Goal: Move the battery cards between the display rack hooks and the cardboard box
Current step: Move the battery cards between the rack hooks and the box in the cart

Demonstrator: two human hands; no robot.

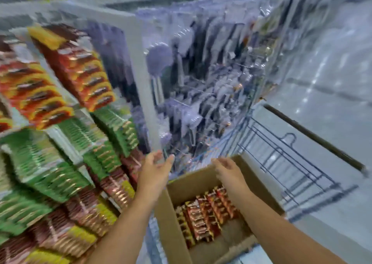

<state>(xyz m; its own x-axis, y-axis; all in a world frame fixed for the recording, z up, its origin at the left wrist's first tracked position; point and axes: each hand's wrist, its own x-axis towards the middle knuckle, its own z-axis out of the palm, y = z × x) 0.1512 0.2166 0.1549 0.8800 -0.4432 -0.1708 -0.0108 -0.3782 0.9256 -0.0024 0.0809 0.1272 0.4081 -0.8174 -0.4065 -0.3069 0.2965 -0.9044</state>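
I see both hands empty with loose fingers, the left hand [156, 168] near the rack post and the right hand [226, 168] above the far rim of the brown cardboard box [201, 180], where glossy red battery cards [203, 217] lie just below it in slanted rows.

the picture is bright but very blurry and smeared, most on the hanging packs [60, 94]. white light spots shine on the glossy floor [332, 66]. straight lines bend near the edges.
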